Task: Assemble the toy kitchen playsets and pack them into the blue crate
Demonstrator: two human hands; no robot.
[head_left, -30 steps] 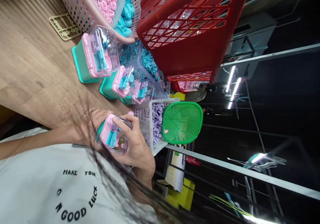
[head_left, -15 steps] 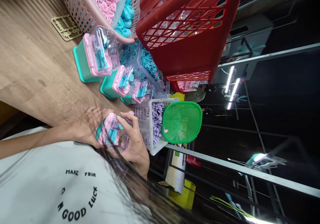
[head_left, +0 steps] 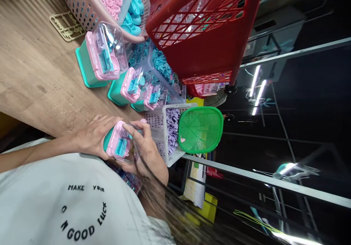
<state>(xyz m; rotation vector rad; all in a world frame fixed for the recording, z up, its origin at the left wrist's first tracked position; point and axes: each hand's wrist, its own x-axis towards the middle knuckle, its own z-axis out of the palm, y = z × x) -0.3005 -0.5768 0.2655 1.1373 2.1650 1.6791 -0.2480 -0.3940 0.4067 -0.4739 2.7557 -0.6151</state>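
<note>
A small toy box (head_left: 120, 142) with a teal base, a pink lid frame and a clear cover is between my two hands. Little blue and pink pieces show in its lid. My left hand (head_left: 95, 133) is closed around the teal base. My right hand (head_left: 149, 152) grips the pink rim and clear cover, its fingers bent over the top. Loose strands of hair partly hide the right hand and the cover. Three similar boxes, a large one (head_left: 90, 62), a middle one (head_left: 122, 88) and a far one (head_left: 142, 104), stand in a row beyond my hands.
A pink basket (head_left: 82, 7) holds pink and blue pieces. Near it are a cream plastic frame (head_left: 65, 27) on the wooden table (head_left: 35, 80) and a large red crate (head_left: 203, 51). A green basket (head_left: 201, 130) rests against a white basket (head_left: 159, 135) of purple pieces.
My right fingers have shifted slightly on the lid and cover more of the clear part. Both hands still hold the box. The view has shifted a little.
</note>
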